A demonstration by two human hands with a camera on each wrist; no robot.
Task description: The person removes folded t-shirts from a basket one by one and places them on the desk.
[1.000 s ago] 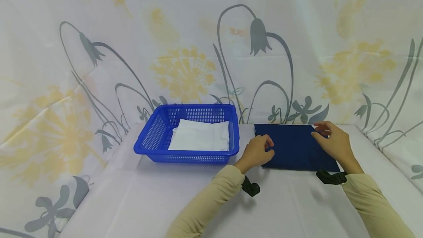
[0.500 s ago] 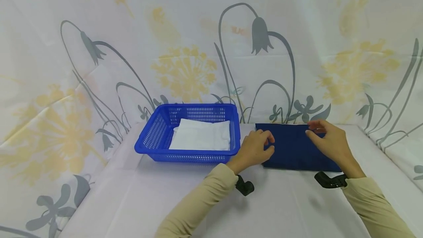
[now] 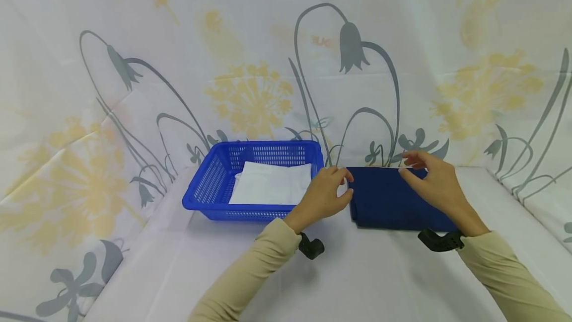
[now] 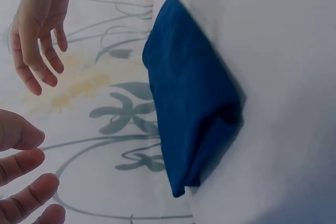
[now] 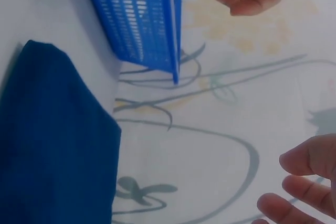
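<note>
A folded navy blue cloth [image 3: 380,202] lies flat on the right side of the table; its layered, rounded fold shows in the left wrist view [image 4: 189,98]. My left hand [image 3: 323,193] is raised between that cloth and the blue basket [image 3: 196,201], fingers loosely bent and holding nothing. Above the cloth's right part hovers my right hand [image 3: 435,183], thumb and fingers apart with nothing between them. Neither hand touches the cloth. Inside the basket rests a folded white cloth [image 3: 270,185].
A white cover [image 3: 366,272] spreads over the table. Behind it hangs a pale curtain [image 3: 250,29] printed with grey and yellow flowers. The perforated basket stands just left of the navy cloth.
Both hands have moved left and a little up; the left one has come away from the navy cloth toward the basket. The cloth and basket have stayed in place.
</note>
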